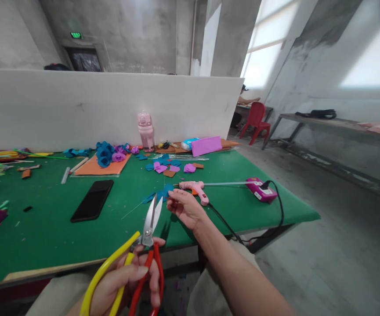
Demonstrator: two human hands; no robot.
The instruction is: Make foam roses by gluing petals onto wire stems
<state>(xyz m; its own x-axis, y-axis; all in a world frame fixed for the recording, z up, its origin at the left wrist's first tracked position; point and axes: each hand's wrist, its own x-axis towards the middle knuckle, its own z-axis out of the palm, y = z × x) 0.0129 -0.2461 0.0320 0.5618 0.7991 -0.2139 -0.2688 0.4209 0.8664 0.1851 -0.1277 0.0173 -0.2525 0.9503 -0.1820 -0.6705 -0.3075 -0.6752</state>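
Observation:
My left hand (124, 276) is wrapped round two tools at once at the table's front edge. One is a pair of scissors (148, 235) with red handles, its blades pointing up and parted. The other is a yellow-handled tool (110, 267), probably pliers; its jaws are mostly hidden behind the scissors. My right hand (186, 206) has its fingertips pinched at the edge of a blue paper piece (166, 189). More blue paper and a thin wire (133, 210) lie just left of it. A pink hot glue gun (193, 188) rests right behind my right hand, with a long glue stick in its back.
A black phone (92, 200) lies at left. Behind are blue and purple paper flowers (106, 153) on orange sheets (117, 168), loose petals (160, 166), a pink bottle-like object (146, 131) and a white partition (110, 105). The glue gun's cord runs beside a purple box (260, 191).

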